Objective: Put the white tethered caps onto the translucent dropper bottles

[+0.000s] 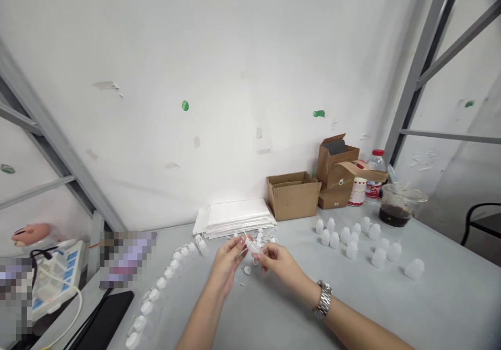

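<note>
My left hand (pixel 227 264) pinches the tip end of a small clear bottle (pixel 253 247), my right hand (pixel 276 260) grips its body, and it's up over the grey table (pixel 282 308)! White caps (pixel 247 270) scatter around below. Out left, a curving row of capped bottles (pixel 160 283); out right, frosted bottles (pixel 351 249) loosely grouped. Behind, white packets (pixel 238 215) stack beside a cardboard box (pixel 296 203), against a tape-scarred white wall (pixel 235 52) between grey metal frames (pixel 410 89).

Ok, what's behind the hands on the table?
Small white plastic parts, then a flat white stack. Whatever the left hand and right hand directly cover can't be seen.
</note>
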Motion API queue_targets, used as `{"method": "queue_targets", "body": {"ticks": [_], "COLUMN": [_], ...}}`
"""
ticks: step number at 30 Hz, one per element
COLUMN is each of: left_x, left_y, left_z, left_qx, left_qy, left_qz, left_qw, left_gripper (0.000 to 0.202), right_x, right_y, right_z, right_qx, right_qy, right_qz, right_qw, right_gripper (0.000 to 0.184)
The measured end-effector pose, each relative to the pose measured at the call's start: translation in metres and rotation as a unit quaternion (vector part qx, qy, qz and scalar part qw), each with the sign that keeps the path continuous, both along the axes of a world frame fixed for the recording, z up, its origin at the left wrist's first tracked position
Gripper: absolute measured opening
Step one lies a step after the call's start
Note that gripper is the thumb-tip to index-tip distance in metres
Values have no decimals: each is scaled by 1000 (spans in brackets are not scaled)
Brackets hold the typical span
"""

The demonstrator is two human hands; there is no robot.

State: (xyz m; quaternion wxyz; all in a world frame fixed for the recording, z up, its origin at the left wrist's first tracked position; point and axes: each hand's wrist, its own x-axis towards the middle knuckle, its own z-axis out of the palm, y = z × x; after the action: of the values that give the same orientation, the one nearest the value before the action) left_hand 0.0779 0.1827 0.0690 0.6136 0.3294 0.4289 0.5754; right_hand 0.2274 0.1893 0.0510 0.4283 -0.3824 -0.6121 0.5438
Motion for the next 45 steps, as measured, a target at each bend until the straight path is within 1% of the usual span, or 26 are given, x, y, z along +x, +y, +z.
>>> {"method": "queue_targets", "body": {"ticks": [2, 4, 5, 7, 8, 10, 11, 13, 15, 16, 17, 19, 21, 23, 25, 27, 29, 30, 31, 33, 35, 36, 38, 40, 43, 45], "left_x": [-1, 0, 0, 2, 3, 4, 4, 4, 4, 4, 4, 5, 6, 7, 8, 9, 8, 8, 8, 7, 8, 9, 10, 10, 9, 8], "left_y": [0, -1, -1, -2, -2, -3, -3, -4, -4, -3, -3, -1, 1, 2, 2, 1, 0, 0, 0, 0, 0, 0, 0, 0, 1, 1], "left_z": [1, 1, 0, 0, 0, 1, 2, 3, 3, 2, 0, -4, -8, -10, -11, -11, -10, -10, -9, -9, -9, -9, -9, -9, -9, -10], "left_qx": [3, 8, 12, 20, 23, 27, 29, 33, 40, 45, 49, 62, 75, 79, 75, 64, 57, 56, 56, 58, 62, 68, 84, 92, 82, 78], "left_qy": [15, 33, 41, 52, 55, 54, 50, 34, 19, 17, 19, 37, 55, 62, 57, 47, 43, 45, 49, 62, 75, 79, 84, 88, 96, 96], "left_qz": [-7, -1, 7, 23, 26, 24, 18, 3, -7, -5, 1, 26, 57, 80, 78, 55, 28, 19, 13, 11, 23, 30, 45, 53, 54, 48], "left_qw": [1000, 999, 999, 998, 998, 998, 998, 999, 999, 999, 999, 997, 994, 992, 993, 995, 997, 997, 997, 996, 995, 994, 992, 990, 991, 991], "left_gripper": [32, 30, 30, 31, 32, 33, 33, 32, 32, 31, 31, 31, 31, 31, 32, 33, 34, 35, 35, 37, 37, 35, 31, 28, 29, 30], "right_x": [2, 3, 3, 4, 3, 2, 2, 0, 0, 0, -1, -1, -3, -4, -5, -5, -3, -3, -2, -1, -1, -1, -1, -2, -3, -3], "right_y": [-3, -6, -7, -9, -9, -9, -8, -5, -2, -1, 0, 1, 2, 2, 2, 2, 2, 1, 0, -1, -3, -3, -3, -1, 2, 2], "right_z": [-1, -3, -4, -5, -4, -3, -2, -1, -2, -3, -4, -5, -5, -4, -3, -3, -2, -1, 0, 2, 4, 4, 4, 2, 0, -1], "right_qx": [64, 133, 157, 174, 168, 129, 97, 14, -75, -112, -142, -172, -166, -140, -108, -80, -75, -90, -119, -192, -239, -246, -227, -185, -124, -116], "right_qy": [-39, -72, -81, -80, -71, -42, -24, 30, 106, 142, 170, 193, 181, 156, 132, 121, 120, 125, 133, 154, 167, 167, 164, 156, 127, 111], "right_qz": [-48, -99, -114, -126, -125, -110, -89, -12, 74, 100, 109, 82, 36, -7, -38, -60, -47, -24, 4, 53, 66, 63, 46, 21, -12, -9], "right_qw": [996, 984, 978, 973, 975, 985, 991, 999, 989, 978, 969, 962, 969, 978, 985, 988, 989, 988, 984, 968, 954, 953, 959, 970, 984, 987], "right_gripper": [29, 24, 22, 21, 22, 25, 27, 33, 41, 44, 46, 44, 42, 44, 45, 42, 39, 39, 42, 51, 55, 54, 50, 46, 49, 48]}}
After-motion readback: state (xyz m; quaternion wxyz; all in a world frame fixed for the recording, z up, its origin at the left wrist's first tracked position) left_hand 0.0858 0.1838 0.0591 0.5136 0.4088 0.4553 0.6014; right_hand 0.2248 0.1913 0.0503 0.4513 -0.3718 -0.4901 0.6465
